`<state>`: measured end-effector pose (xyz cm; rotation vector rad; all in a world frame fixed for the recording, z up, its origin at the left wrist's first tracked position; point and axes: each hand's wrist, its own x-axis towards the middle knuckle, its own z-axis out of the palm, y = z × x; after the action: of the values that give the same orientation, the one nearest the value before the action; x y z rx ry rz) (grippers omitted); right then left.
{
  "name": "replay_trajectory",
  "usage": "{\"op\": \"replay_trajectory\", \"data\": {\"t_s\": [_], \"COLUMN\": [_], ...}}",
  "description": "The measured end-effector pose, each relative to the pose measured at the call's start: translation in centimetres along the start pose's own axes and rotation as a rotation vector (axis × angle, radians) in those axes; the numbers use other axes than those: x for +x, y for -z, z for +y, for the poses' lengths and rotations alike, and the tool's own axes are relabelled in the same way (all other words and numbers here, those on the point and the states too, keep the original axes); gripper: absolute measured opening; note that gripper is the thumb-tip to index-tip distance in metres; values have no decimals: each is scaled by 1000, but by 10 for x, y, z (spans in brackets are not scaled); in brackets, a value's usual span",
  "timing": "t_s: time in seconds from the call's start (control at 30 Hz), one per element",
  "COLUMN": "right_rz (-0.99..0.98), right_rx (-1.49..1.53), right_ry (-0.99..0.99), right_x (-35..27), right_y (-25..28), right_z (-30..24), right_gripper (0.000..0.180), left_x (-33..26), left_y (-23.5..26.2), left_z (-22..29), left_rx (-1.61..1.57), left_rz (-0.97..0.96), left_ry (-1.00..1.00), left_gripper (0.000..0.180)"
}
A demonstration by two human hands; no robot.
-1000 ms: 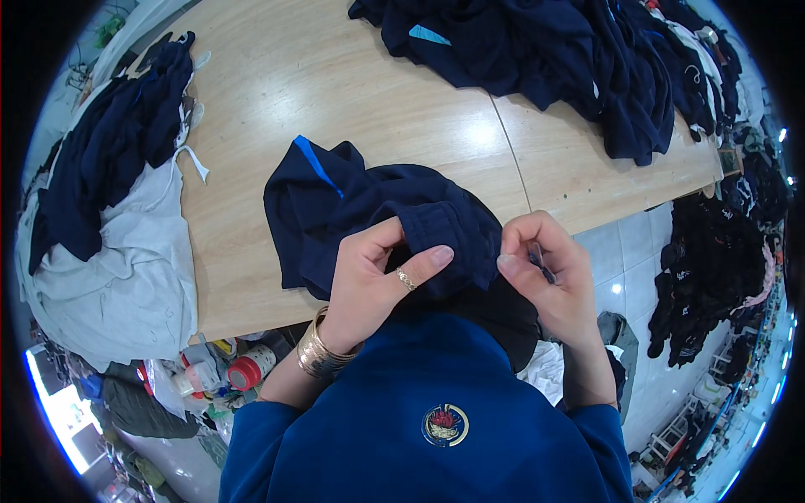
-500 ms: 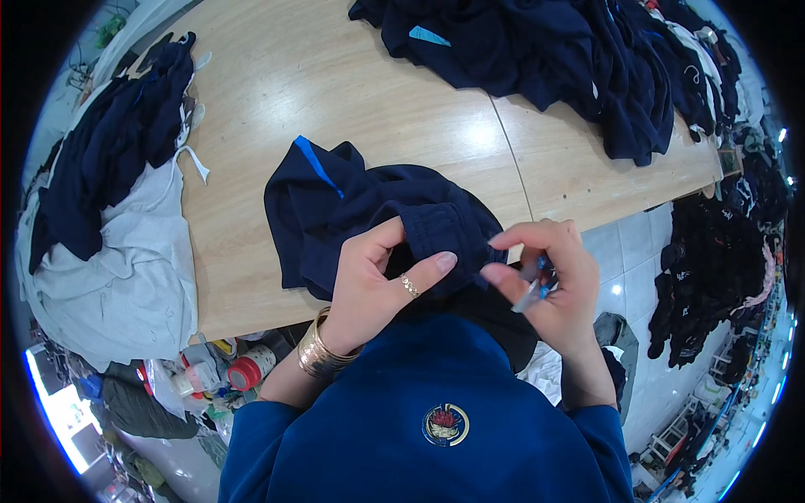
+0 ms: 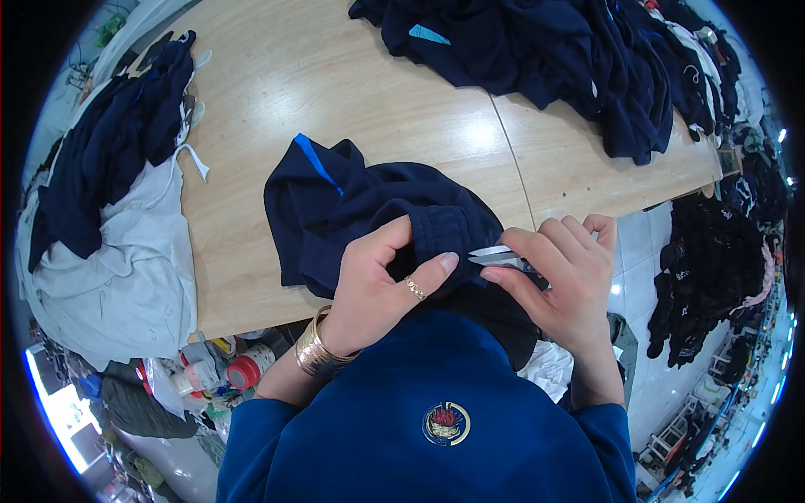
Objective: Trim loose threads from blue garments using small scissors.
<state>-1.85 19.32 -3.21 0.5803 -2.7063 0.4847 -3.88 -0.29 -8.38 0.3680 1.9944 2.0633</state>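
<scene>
Navy garment (image 3: pixel 369 214), with a blue stripe on its far-left fold, lies bunched at the near edge of the wooden table (image 3: pixel 335 84), straight ahead of the person.

Far right on the table sits a big heap of dark clothes (image 3: pixel 570 59). At the left edge a second pile, navy on top of pale grey cloth (image 3: pixel 109 251), hangs partly over the side. More dark garments (image 3: pixel 713 268) hang or lie off the table to the right.

The left hand (image 3: pixel 377 285), with a ring and gold bangles, is clamped on a gathered band of the navy garment, thumb on the near side and fingers curled over the far side. The right hand (image 3: pixel 562 277) is closed around small metal snips (image 3: pixel 495 256), whose tips touch the fabric just beside the left thumb.

With the blades so close to the thumb and the cloth bunched thick, a slip could nick the skin, and a bite taken too deep could cut the fabric itself rather than a loose thread.

Below the table's near-left edge, a cluttered spot holds a red thread cone (image 3: pixel 247 369) and some bottles; whether they sit in a bin or on a shelf I cannot tell.
</scene>
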Motion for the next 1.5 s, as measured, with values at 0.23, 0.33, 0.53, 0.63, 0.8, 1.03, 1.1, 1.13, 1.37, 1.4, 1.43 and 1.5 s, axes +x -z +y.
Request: {"op": "replay_trajectory", "data": {"t_s": [0.23, 0.33, 0.53, 0.63, 0.8, 1.03, 1.1, 1.13, 1.37, 1.4, 1.43, 1.5], "right_rz": [-31, -52, -61, -64, -85, -72, -165, -127, -93, -63, -34, -42], "right_rx": [-21, -29, -7, 15, 233, 967, 1030, 1030, 1079, 1038, 1003, 995], "right_ry": [16, 37, 27, 26, -56, -557, -632, -575, -599, -561, -522, -532], "right_x": [0, 1, 0, -1, -4, -5, -12, -12, -14, -15, -17, -21], "right_y": [1, 1, -2, -3, -10, -22, -35, -37, -24, -25, -26, -26], "right_z": [0, 0, 2, 3, 8, -2, -1, 0, 6, 7, 9, 13], "right_gripper": [25, 31, 31, 30, 24, 24, 24, 21, 16, 15, 14, 14], "left_x": [0, 2, 3, 3, 3, 3, 2, 2, 4, 1, -1, -1], "left_y": [1, 2, 5, 4, 4, 3, 0, 0, 26, 32, 35, 32], "left_z": [-1, -1, 0, 0, -1, -6, -7, -8, -17, -15, -13, -10], "left_rx": [78, 161, 297, 142, 44, 2, -78, -74, -583, -657, -725, -645], "left_rz": [6, -16, -54, -50, -52, -64, -90, -87, 149, 142, 137, 175], "left_ry": [-48, -62, -66, -32, 2, -4, 11, 10, 144, 140, 137, 82], "left_gripper": [29, 28, 28, 27, 29, 42, 53, 53, 46, 45, 43, 41]}}
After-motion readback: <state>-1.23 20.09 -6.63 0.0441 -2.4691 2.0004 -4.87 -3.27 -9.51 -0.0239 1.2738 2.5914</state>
